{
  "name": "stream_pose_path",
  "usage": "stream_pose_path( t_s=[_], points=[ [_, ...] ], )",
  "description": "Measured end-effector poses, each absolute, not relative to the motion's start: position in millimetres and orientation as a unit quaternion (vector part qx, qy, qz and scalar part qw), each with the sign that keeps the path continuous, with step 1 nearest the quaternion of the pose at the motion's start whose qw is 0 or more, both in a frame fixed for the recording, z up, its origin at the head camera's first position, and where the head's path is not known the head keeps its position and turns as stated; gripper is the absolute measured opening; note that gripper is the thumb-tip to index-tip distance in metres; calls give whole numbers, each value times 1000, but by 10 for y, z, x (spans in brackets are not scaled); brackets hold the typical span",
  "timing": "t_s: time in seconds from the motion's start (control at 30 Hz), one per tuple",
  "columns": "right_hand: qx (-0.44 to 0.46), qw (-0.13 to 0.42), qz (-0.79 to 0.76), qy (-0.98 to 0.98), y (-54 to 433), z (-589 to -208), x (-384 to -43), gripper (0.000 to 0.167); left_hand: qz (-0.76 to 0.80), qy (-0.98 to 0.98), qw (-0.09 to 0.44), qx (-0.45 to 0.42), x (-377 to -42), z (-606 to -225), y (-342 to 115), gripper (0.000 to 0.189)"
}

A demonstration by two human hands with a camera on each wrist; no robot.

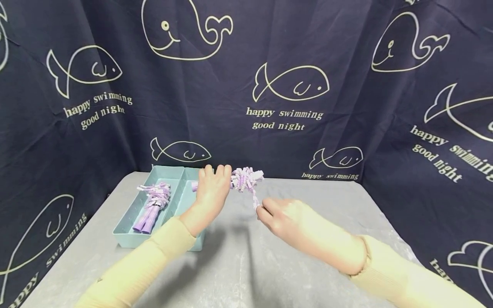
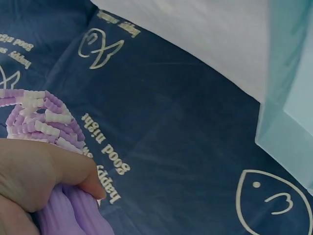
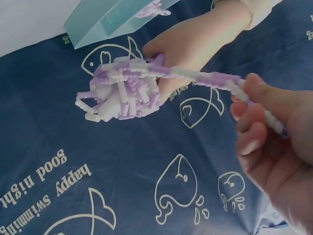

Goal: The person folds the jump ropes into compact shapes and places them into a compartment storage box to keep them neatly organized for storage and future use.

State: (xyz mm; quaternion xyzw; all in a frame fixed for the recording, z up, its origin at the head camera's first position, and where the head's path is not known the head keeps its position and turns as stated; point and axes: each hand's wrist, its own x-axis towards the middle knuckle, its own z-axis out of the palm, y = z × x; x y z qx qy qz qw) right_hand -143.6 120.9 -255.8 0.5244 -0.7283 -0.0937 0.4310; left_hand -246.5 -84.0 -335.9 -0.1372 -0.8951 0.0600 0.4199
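Note:
A beaded jump rope (image 1: 246, 179) in purple and white is bundled in the air above the table. My left hand (image 1: 212, 188) grips it near its two purple handles (image 2: 73, 215), fingers curled round them. Between thumb and fingers, my right hand (image 1: 286, 218) pinches a beaded strand (image 3: 195, 77) that runs taut from the bundle. The coils (image 3: 120, 93) are wrapped in a loose knot just beyond the left hand. A second jump rope (image 1: 157, 197), bundled with its handles side by side, lies in the left compartment of a light blue tray (image 1: 129, 239).
The tray, split by a divider (image 1: 174, 194), stands on the left of the grey table (image 1: 300, 273). Its right compartment lies partly behind my left hand and forearm. Dark blue printed cloth (image 1: 231, 94) hangs behind the table and on both sides.

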Motion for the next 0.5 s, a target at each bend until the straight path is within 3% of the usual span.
stream_pose_path(
  t_s=[0.3, 0.5],
  points=[
    [559, 373, 106, -733, 1220, -2246, -1621, 21, 81, -889, 412, -182, -2356, -3285, -697, 16],
    [518, 293, 193, -780, 1282, -2064, -1800, 19, 118, -863, 435, -230, -2278, -3281, -579, 8]
  ],
)
